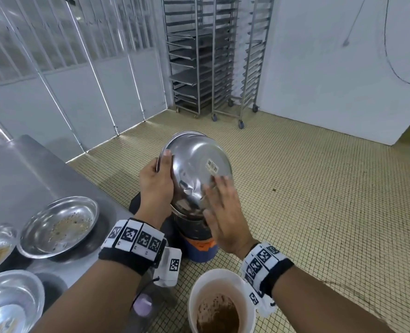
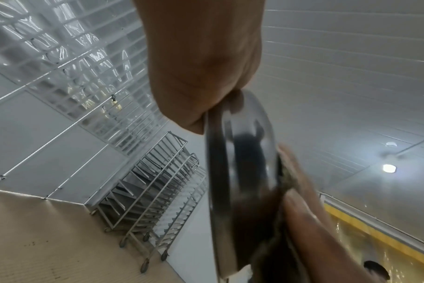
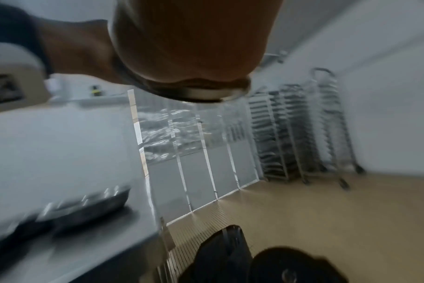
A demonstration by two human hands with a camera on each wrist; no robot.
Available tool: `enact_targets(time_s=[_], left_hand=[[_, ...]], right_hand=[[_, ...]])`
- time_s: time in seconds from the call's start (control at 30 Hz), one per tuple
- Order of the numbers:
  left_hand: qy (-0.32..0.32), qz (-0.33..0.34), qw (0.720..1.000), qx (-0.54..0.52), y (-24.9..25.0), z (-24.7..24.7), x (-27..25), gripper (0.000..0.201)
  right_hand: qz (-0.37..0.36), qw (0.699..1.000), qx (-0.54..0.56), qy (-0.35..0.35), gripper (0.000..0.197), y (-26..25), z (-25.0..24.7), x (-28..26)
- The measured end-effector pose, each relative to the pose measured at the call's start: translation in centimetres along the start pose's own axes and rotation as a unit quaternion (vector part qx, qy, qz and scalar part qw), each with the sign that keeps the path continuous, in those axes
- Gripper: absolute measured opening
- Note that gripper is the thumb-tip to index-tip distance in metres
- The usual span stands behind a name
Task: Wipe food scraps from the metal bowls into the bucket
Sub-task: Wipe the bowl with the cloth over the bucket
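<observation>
We grip the tilted bowl [image 1: 194, 169] by its rim in our left hand [image 1: 155, 186] | right hand [image 1: 225, 212], fingers straight, seemingly touching its underside | bucket [image 1: 219, 301] below, well apart.

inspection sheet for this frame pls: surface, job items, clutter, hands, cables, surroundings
Surface: steel table, three soiled bowls on it.
Job's things: held bowl tipped, opening facing away; white bucket with brown scraps on the floor below.
Clutter: blue-orange container under the held bowl.
Hands: left hand grips the bowl rim; right hand flat at its lower edge.
Cables: cable on white wall.
Surroundings: tray racks, tiled floor.
</observation>
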State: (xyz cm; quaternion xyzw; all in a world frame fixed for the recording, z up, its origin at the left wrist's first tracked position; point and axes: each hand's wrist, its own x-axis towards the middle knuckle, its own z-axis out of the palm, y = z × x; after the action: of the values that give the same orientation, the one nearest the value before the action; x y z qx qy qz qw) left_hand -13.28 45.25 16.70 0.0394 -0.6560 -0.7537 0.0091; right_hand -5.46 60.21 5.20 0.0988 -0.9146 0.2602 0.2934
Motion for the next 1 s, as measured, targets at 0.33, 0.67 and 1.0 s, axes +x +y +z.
enact_targets(time_s=[0.33, 0.67, 1.0], left_hand=[[-0.063, 0.024, 0.998, 0.004, -0.7, 0.7, -1.4, 0.025], [0.006, 0.022, 0.999, -0.048, 0.5, -0.4, 0.0, 0.022], [-0.102, 0.067, 0.992, 0.028, -0.6, -0.5, -1.7, 0.018]], right_hand=[[0.176, 0.981, 0.064, 0.051, 0.068, 0.1, -4.9, 8.0], [-0.094, 0.995, -0.042, 0.003, 0.054, -1.2, -0.2, 1.3], [0.029, 0.998, -0.028, 0.04, 0.059, -1.9, -3.8, 8.4]])
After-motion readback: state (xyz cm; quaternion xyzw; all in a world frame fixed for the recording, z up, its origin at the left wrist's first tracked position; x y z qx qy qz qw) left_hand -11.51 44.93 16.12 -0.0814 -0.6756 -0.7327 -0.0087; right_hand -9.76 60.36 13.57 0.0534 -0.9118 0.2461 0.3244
